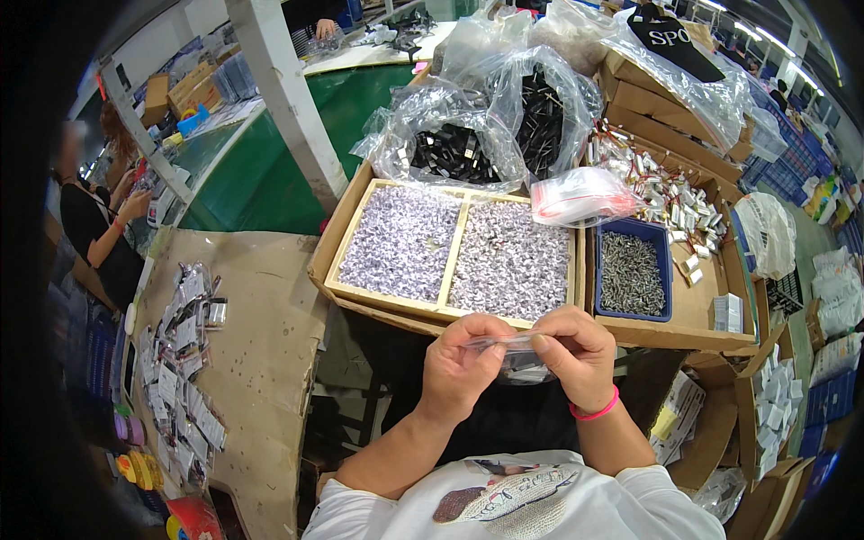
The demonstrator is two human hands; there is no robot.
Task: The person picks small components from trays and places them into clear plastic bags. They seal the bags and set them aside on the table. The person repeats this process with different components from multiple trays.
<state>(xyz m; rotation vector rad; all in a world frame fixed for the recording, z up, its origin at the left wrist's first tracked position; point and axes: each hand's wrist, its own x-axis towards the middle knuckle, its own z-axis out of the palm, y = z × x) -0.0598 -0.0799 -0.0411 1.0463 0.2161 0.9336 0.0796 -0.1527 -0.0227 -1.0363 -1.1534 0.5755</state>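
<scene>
My left hand (466,361) and my right hand (574,354) pinch the top edge of a small clear plastic zip bag (523,368) between thumbs and fingers, close together. Small whitish items show inside the bag, though their kind cannot be told. Just beyond my hands lies a wooden tray (445,287) with two compartments of small white-and-grey parts. Right of it, a blue plastic bin (633,315) holds many small metal screws or pins. A stack of empty zip bags (580,196) with red seal strips rests over the tray's back right corner.
Clear bags of black USB connectors (455,155) stand behind the tray. Silvery battery-like packs with wires (682,202) fill a carton at right, near a stack of white cards (729,314). Filled small bags (179,385) cover part of the left table. A person (101,223) works at far left.
</scene>
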